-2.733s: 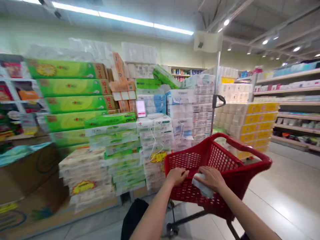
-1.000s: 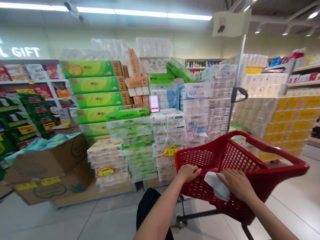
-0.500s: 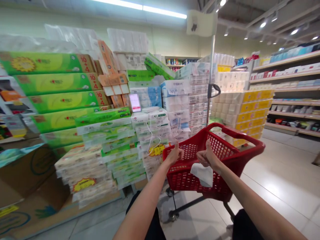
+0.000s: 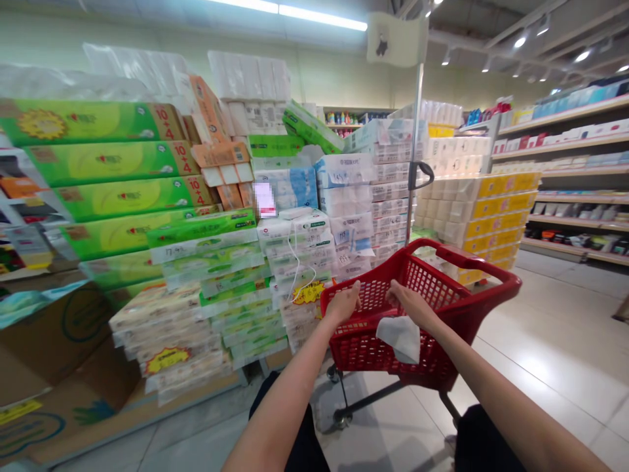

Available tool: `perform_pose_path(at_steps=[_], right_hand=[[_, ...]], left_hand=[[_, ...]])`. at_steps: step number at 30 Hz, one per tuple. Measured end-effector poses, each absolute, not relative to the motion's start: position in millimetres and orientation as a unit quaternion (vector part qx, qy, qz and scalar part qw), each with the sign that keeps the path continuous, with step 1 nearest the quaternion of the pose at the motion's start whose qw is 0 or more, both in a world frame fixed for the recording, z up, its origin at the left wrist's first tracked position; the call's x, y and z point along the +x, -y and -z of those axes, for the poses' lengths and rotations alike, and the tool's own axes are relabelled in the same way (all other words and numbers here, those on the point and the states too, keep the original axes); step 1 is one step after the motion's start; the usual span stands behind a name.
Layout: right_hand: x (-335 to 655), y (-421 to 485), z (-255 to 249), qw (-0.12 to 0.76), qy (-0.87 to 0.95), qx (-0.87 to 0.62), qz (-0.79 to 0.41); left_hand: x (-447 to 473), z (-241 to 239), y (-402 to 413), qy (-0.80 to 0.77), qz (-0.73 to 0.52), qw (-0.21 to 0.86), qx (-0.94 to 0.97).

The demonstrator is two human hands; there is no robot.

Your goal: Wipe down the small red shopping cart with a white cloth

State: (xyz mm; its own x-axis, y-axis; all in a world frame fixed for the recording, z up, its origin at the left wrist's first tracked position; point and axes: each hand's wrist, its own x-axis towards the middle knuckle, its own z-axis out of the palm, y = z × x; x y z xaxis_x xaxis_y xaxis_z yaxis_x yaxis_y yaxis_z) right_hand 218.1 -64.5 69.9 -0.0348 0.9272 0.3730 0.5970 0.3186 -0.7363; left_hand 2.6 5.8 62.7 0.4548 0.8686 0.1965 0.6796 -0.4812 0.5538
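Over a red cart (image 4: pixel 363 354) stretching sideways, handle (image 4: pixel 474 261) rightward, left hand (image 4: pixel 344 303), right hand (image 4: pixel 403 300), fingers (image 4: pixel 356 301) loosely curled in

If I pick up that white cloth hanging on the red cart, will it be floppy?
The white cloth will probably flop, since it droops down the side of the red cart. It looks thin, so it's likely light too.

A yellow-and-white stack of packages (image 4: pixel 498 226) is in a shop. Glossy pale floor tiles (image 4: pixel 550 314) spread to its right, catching a bright reflection. Beyond it, long stocked shelves (image 4: pixel 565 147) line the right. A plain pale wall (image 4: pixel 344 85) runs behind; a tube light (image 4: pixel 322 18) shines above and left of it.
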Motion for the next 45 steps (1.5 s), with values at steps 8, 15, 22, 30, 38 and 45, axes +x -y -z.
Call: perform_pose_path(at_steps=[8, 15, 22, 30, 38, 45], right_hand=[[249, 80, -9, 0.156, 0.833, -0.517, 0.121], [340, 90, -25, 0.168, 0.789, -0.550, 0.214], [310, 105, 4, 0.199, 0.725, -0.606, 0.260], [189, 96, 39, 0.206, 0.787, -0.540, 0.216], [288, 109, 18, 0.209, 0.737, -0.585, 0.267], [312, 115, 9, 0.243, 0.673, -0.624, 0.313]], left_hand=[[-21, 6, 18, -0.397, -0.075, 0.051, 0.913], [-20, 13, 20, -0.448, -0.069, 0.041, 0.891], [-12, 17, 22, -0.455, -0.087, 0.021, 0.886], [-4, 20, 19, -0.452, -0.096, 0.010, 0.887], [-5, 25, 19, -0.447, -0.109, 0.014, 0.888], [-6, 27, 19, -0.445, -0.118, -0.001, 0.888]])
